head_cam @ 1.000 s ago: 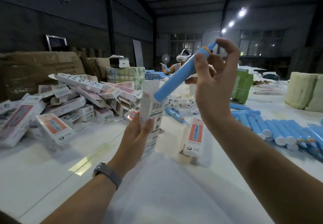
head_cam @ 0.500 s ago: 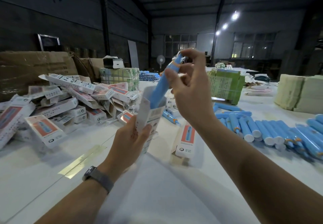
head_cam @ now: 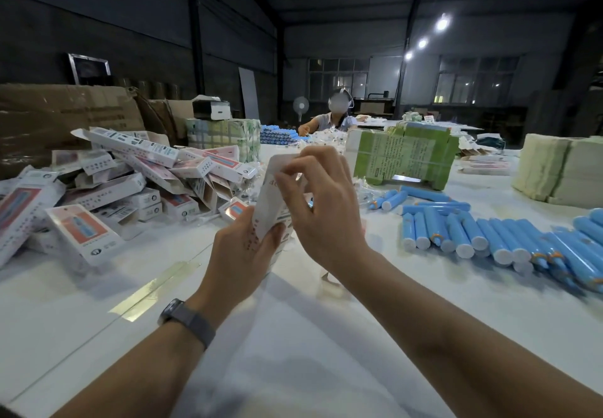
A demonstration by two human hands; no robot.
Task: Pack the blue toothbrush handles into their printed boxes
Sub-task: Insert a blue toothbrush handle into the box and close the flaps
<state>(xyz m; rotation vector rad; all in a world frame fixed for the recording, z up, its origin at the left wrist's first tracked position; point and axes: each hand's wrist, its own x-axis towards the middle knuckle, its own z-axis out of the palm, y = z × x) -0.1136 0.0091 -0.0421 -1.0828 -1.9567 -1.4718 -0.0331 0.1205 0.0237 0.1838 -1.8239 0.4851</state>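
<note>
My left hand (head_cam: 243,248) grips a white printed box (head_cam: 273,195) upright above the white table (head_cam: 293,368). My right hand (head_cam: 321,202) is at the box's top end, its fingers curled over the flap. The blue handle that went in is hidden inside the box. Several blue toothbrush handles (head_cam: 489,235) lie in rows on the right. A heap of printed boxes (head_cam: 124,182) is piled on the left.
Green paper bundles (head_cam: 403,156) stand behind my hands and pale stacks (head_cam: 558,169) at the far right. Brown cartons (head_cam: 58,117) line the left edge. Another person (head_cam: 337,117) sits at the far end. A strip of tape (head_cam: 153,290) lies on the table.
The blue handle slid fully down into the box and is out of sight. My right hand dropped from the handle's top to the box flap.
</note>
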